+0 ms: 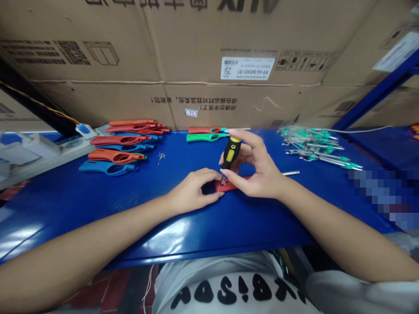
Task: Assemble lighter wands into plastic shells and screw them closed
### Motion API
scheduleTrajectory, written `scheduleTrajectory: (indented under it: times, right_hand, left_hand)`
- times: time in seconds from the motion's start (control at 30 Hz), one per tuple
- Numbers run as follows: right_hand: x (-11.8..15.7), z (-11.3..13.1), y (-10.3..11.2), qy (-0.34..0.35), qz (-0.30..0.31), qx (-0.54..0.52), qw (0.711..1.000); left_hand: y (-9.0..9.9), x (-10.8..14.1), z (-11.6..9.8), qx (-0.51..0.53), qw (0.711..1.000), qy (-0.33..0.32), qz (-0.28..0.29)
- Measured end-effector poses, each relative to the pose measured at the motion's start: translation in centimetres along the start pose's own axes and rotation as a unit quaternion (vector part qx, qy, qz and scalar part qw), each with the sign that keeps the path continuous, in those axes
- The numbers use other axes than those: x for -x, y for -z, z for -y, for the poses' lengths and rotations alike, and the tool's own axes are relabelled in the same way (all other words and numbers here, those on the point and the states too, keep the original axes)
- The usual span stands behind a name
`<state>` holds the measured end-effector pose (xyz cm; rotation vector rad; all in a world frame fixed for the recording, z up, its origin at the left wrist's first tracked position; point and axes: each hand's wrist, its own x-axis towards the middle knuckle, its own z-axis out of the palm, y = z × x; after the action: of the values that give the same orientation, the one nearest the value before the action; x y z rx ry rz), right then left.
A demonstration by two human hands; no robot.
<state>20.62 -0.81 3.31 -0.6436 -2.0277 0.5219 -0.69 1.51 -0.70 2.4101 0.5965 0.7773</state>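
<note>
My right hand (253, 168) is closed round a black and yellow screwdriver (231, 152), tilted with its tip down on a red lighter body (229, 186). The red lighter lies on the blue table, and a silver metal tube (290, 173) sticks out to its right. My left hand (198, 189) pinches the left end of the red lighter between thumb and fingers. Part of the lighter is hidden under my right hand.
Orange, red and blue lighter handles (114, 156) are piled at left, beside small screws (161, 157). A red and a green handle (204, 137) lie at the back. Metal tubes with green parts (322, 146) lie at right. A cardboard box (196, 52) stands behind the blue table (131, 192).
</note>
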Motion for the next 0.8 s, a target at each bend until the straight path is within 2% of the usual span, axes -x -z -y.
scheduleTrajectory:
  times: [0.37, 0.8]
  right_hand:
    - [0.05, -0.09, -0.16, 0.063, -0.013, 0.043, 0.997]
    - [0.17, -0.03, -0.29, 0.057, -0.002, 0.046, 0.997]
  left_hand:
    - [-0.05, 0.15, 0.24, -0.003, 1.000, 0.002, -0.004]
    - [-0.05, 0.07, 0.15, 0.002, 1.000, -0.004, -0.001]
